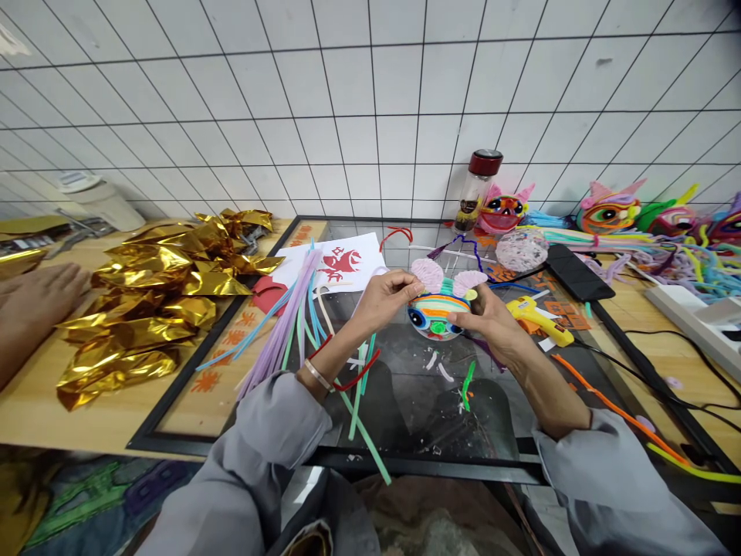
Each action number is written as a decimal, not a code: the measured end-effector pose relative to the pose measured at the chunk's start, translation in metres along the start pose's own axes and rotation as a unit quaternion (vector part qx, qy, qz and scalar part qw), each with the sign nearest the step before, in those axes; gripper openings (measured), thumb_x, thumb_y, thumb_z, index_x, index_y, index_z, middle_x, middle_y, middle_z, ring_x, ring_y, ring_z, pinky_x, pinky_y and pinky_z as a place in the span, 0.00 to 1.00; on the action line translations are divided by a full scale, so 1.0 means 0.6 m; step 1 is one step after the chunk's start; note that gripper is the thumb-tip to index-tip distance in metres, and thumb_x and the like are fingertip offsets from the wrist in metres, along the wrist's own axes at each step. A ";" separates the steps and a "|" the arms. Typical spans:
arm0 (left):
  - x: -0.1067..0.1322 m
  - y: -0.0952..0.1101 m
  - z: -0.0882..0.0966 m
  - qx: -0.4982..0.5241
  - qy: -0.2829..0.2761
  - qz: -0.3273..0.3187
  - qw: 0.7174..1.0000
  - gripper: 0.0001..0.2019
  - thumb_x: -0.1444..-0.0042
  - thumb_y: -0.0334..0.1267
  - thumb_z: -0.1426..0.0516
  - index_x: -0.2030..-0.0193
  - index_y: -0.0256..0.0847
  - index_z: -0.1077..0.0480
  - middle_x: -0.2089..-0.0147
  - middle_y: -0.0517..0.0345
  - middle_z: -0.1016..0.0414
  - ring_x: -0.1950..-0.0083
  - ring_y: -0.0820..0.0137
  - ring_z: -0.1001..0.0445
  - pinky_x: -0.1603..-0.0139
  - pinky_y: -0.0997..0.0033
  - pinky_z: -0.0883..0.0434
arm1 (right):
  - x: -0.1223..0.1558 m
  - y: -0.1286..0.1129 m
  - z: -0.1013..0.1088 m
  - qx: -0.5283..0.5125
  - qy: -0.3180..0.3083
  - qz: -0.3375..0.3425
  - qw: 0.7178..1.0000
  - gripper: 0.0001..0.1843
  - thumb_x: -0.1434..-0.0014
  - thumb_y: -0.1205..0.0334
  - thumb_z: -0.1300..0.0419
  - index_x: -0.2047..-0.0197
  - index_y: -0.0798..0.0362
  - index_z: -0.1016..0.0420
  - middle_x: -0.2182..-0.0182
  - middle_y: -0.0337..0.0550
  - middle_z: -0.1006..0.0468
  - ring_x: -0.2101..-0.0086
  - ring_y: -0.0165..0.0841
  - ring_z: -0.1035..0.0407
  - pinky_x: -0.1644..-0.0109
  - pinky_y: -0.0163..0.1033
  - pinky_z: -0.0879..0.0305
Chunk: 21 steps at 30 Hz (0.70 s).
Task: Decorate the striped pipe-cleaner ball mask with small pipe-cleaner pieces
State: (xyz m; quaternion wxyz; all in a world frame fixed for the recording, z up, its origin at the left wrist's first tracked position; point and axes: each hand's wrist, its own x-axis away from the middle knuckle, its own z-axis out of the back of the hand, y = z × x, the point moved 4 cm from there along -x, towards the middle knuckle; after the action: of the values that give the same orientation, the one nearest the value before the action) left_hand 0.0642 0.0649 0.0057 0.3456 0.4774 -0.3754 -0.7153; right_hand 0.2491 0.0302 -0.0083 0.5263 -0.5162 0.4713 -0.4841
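A colourful pipe-cleaner animal head [435, 315] is held above the dark glass tabletop [405, 409]. It has striped orange, yellow and teal coils, big blue eyes, a green nose and two lilac ears [427, 276]. My left hand [394, 297] pinches at its left side, just under the ear; the fingertips partly cover a small yellowish bit there. On the right side, my right hand [485, 316] grips the head, thumb on the front by the eye. A small yellow-green piece [471, 294] shows beside the right fingers.
Lilac, blue and green pipe cleaners [292, 324] lie left of my hands, near gold foil [144, 301]. Another person's hand [40, 309] rests at far left. To the right are a yellow glue gun [539, 320], phone [579, 272], power strip [700, 324], jar [475, 189] and finished heads [607, 207].
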 end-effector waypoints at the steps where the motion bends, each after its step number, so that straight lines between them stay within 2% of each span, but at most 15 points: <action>1: 0.000 0.000 0.000 0.005 0.000 0.002 1.000 0.16 0.44 0.48 0.42 0.75 0.38 0.30 0.74 0.60 0.33 0.68 0.73 0.35 0.65 0.72 0.37 | 0.000 0.000 0.000 -0.002 0.000 0.000 1.000 0.33 0.63 0.59 0.29 0.53 0.48 0.36 0.56 0.41 0.25 0.54 0.40 0.30 0.47 0.47 0.35; 6: 0.002 0.000 0.002 0.022 -0.004 0.025 0.999 0.18 0.43 0.50 0.44 0.75 0.38 0.31 0.75 0.60 0.34 0.70 0.73 0.35 0.67 0.73 0.37 | -0.001 0.003 0.002 -0.001 0.008 -0.008 1.000 0.32 0.64 0.60 0.29 0.54 0.48 0.35 0.57 0.40 0.25 0.55 0.40 0.30 0.48 0.48 0.34; 14: 0.002 -0.015 0.003 0.084 -0.001 0.067 0.994 0.22 0.46 0.58 0.44 0.69 0.37 0.29 0.74 0.59 0.30 0.74 0.75 0.34 0.69 0.74 0.34 | -0.002 0.002 0.002 -0.005 0.002 0.003 1.000 0.33 0.63 0.58 0.29 0.53 0.47 0.35 0.56 0.41 0.25 0.54 0.40 0.30 0.46 0.48 0.35; 21: 0.002 -0.029 0.006 0.180 0.037 0.102 0.978 0.21 0.47 0.55 0.42 0.65 0.35 0.28 0.70 0.55 0.27 0.72 0.75 0.30 0.70 0.75 0.32 | -0.001 0.001 0.001 -0.011 0.007 -0.006 1.000 0.34 0.65 0.58 0.28 0.54 0.48 0.35 0.54 0.42 0.25 0.53 0.40 0.30 0.46 0.47 0.35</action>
State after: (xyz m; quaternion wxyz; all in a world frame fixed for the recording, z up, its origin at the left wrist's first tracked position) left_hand 0.0581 0.0729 -0.0092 0.3387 0.5168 -0.5322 -0.5788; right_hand 0.2499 0.0307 -0.0089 0.5144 -0.5216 0.4775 -0.4852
